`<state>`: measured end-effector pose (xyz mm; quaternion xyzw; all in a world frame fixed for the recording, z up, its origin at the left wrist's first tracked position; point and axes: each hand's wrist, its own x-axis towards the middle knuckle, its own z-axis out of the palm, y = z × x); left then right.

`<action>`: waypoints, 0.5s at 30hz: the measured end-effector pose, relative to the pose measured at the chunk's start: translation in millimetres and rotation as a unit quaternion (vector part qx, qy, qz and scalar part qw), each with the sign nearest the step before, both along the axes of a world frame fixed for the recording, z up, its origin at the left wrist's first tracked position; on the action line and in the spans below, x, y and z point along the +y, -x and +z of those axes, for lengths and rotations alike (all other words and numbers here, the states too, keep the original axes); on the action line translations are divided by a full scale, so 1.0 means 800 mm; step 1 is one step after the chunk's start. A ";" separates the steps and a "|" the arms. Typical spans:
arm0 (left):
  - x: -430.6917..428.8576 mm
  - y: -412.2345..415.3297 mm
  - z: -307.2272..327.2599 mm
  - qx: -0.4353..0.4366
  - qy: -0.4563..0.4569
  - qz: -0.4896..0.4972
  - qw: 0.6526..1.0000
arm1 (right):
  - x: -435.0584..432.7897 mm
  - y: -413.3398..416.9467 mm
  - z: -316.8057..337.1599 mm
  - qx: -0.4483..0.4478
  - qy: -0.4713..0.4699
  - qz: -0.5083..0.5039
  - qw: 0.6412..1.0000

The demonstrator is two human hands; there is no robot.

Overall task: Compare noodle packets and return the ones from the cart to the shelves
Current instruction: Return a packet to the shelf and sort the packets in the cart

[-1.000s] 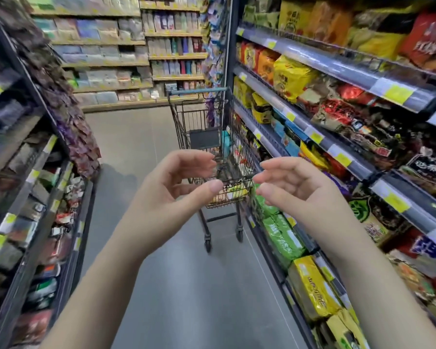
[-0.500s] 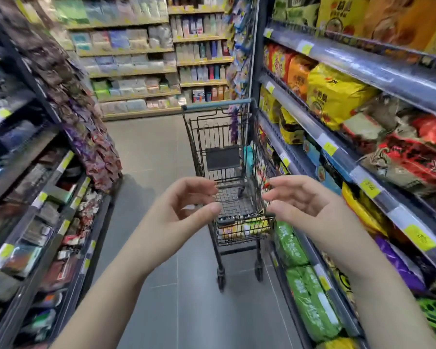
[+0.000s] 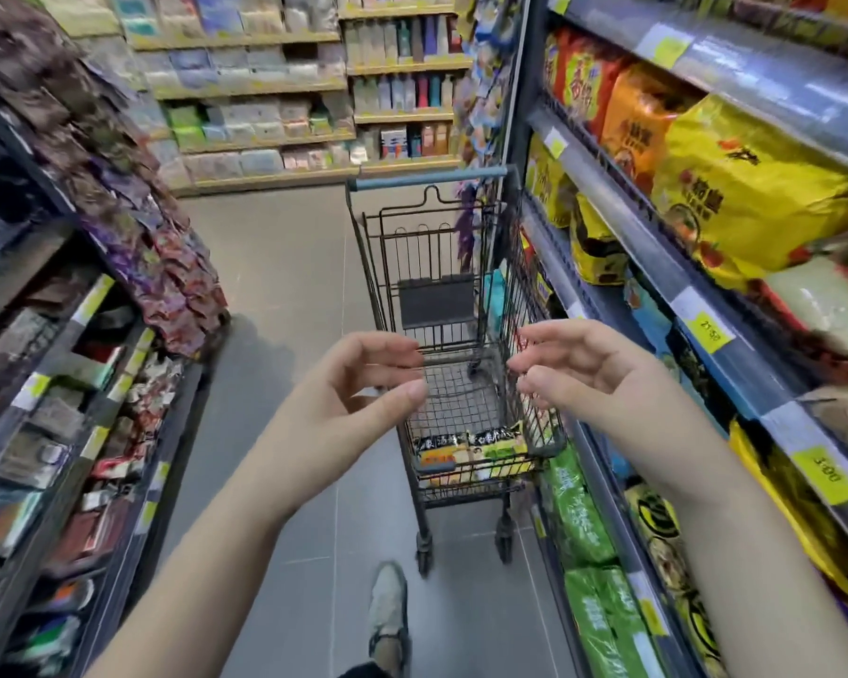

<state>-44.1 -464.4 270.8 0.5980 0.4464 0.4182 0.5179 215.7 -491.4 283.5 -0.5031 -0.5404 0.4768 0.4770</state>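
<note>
**9 o'clock:** left shelving (image 3: 45, 384), dark frame. The packets on it are smeared by blur. Yellow tags run along the rails, none legible. Toward 10 o'clock hangs a strip of purple and brown sachets (image 3: 133, 227); the print can't be read.

**11 to 12 o'clock, aisle end:** back-wall shelves (image 3: 265, 90) with pale packs and bottles, too small to read.

**Left hand** (image 3: 343, 398): empty. Fingers loosely curved, thumb well apart from them, palm turned to 3 o'clock. The forearm is cut off by the bottom edge.

**6 o'clock:** one pale shoe (image 3: 388, 614) on the grey floor, the leg cut off by the frame.

**12 o'clock:** cart (image 3: 441, 305), black wire, with a teal handle bar (image 3: 427, 181) at its far end. It stands just beside the right shelving.

The noodle packets (image 3: 471, 450) lie in the basket at its near end. They are yellow and green with a black band of white characters I can't make out. The count is uncertain, as wire and rim partly cover them.

**Right hand** (image 3: 593, 374): empty. Fingers loosely curved, thumb apart from them, palm turned to 9 o'clock. Both hands sit in front of the cart's near end in this view. Whether either touches the wire, I cannot tell.

**3 o'clock:** right shelving (image 3: 774, 56), grey rails.
- An orange pack (image 3: 642, 110) and a large yellow pack (image 3: 755, 188) carry bold characters; I can't read a brand from them.
- One yellow tag (image 3: 706, 330) seems to say 21.50 and a lower tag (image 3: 826, 474) 3.00. Both are blurred.

**5 o'clock:** green packs (image 3: 578, 511) with white characters, illegible. My right forearm hides the packs behind it.
</note>
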 end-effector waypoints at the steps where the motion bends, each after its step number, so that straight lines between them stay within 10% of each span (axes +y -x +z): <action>1: 0.016 0.001 -0.004 -0.001 0.003 -0.002 1.000 | 0.014 0.000 -0.003 -0.002 0.002 -0.003 1.000; 15: 0.265 0.045 -0.079 -0.006 0.075 -0.044 0.996 | 0.230 0.029 -0.063 -0.042 0.095 -0.012 0.995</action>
